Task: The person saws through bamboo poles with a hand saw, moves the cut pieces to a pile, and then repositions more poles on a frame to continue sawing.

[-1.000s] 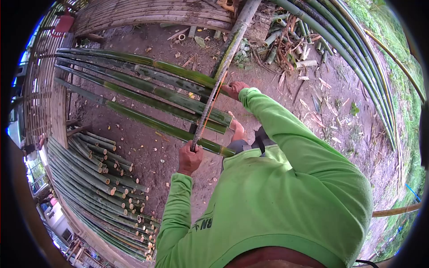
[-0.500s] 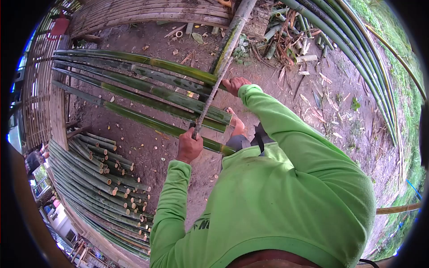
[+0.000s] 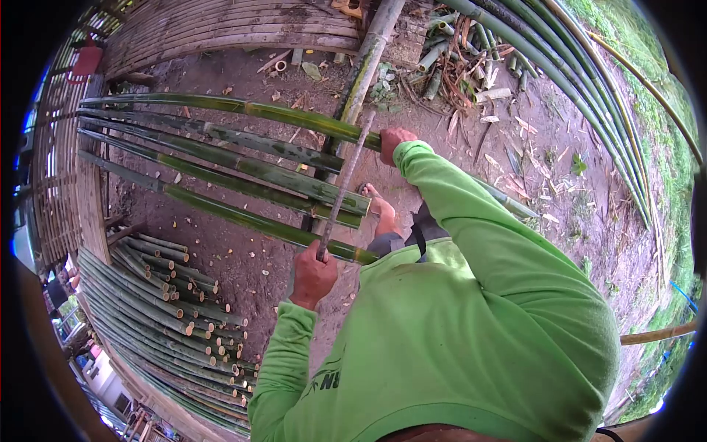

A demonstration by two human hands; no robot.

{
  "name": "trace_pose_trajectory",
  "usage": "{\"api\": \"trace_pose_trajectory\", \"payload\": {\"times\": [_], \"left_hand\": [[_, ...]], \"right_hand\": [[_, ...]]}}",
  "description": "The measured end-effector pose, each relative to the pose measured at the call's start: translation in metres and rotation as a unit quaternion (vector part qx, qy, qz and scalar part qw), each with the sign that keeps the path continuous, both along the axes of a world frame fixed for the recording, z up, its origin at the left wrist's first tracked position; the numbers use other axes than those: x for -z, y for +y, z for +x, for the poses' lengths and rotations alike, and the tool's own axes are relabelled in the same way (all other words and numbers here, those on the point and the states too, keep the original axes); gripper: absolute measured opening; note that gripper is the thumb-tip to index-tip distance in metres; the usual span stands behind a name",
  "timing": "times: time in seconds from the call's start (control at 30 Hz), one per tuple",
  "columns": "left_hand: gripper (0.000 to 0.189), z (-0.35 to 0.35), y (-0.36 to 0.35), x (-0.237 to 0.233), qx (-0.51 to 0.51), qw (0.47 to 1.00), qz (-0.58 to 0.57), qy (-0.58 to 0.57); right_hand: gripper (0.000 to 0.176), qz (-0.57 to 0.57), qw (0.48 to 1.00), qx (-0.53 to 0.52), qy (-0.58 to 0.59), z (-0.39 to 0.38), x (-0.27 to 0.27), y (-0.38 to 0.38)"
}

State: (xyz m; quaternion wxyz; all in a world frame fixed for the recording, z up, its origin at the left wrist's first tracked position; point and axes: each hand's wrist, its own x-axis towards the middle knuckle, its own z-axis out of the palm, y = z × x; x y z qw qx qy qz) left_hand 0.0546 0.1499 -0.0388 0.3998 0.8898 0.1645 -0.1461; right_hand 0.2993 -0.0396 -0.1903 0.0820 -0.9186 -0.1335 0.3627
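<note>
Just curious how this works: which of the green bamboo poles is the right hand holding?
The topmost green bamboo pole in view: the right hand grips it, while the other poles lie below it, unheld.

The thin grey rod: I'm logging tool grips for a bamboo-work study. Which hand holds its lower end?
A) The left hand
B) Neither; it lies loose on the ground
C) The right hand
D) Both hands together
A: the left hand is closed around the lower end of the rod, which slants up across the poles, while the right hand grips a green bamboo pole instead.
</note>
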Motion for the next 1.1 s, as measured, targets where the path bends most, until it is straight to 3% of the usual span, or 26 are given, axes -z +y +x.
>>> {"api": "trace_pose_trajectory", "payload": {"times": [0.13,0.2,0.27,0.33,0.47,0.57,0.67,0.77,0.87,0.93,1.0,1.1], "left_hand": [[0.007,0.010,0.006,-0.009,0.012,0.999,-0.001,0.044],[0.006,0.045,-0.005,0.010,0.018,0.999,-0.015,0.037],[0.007,0.098,-0.026,0.071,0.052,0.995,0.013,-0.078],[0.009,0.132,-0.044,0.078,0.037,0.997,0.025,-0.060],[0.009,0.121,-0.026,0.080,0.031,0.999,0.000,-0.042],[0.011,0.111,-0.021,0.052,0.042,0.999,-0.001,-0.008],[0.012,0.058,-0.005,-0.009,0.041,0.999,0.023,0.014],[0.013,0.021,0.004,-0.023,0.003,1.000,-0.023,0.020],[0.010,0.038,-0.001,-0.039,0.025,0.998,-0.001,0.065],[0.007,0.066,-0.010,-0.029,0.005,0.995,-0.006,0.098],[0.011,0.116,-0.021,0.031,0.052,0.998,0.011,0.042],[0.012,0.153,-0.033,0.056,0.044,0.999,0.000,0.023]], "right_hand": [[0.027,0.008,1.000,0.008,0.001,-0.003,0.008,0.000],[0.027,0.010,1.000,0.017,-0.009,-0.001,0.013,-0.004],[0.026,0.017,0.999,0.026,-0.022,-0.006,0.006,-0.002],[0.027,0.007,1.000,0.027,-0.008,0.004,0.002,-0.007],[0.027,0.008,1.000,0.011,0.001,0.000,0.006,-0.001],[0.026,0.008,1.000,0.019,0.006,-0.001,0.005,-0.003],[0.026,0.000,1.000,0.009,0.028,0.006,0.009,-0.002],[0.026,0.001,1.000,0.019,-0.003,-0.001,0.003,0.002],[0.025,0.010,1.000,0.023,-0.001,0.000,0.002,0.000],[0.025,0.013,1.000,0.027,0.001,0.003,0.001,-0.005],[0.025,0.026,0.999,0.027,0.001,-0.002,-0.003,-0.004],[0.027,0.011,0.999,0.030,0.007,0.008,0.003,-0.006]]}}
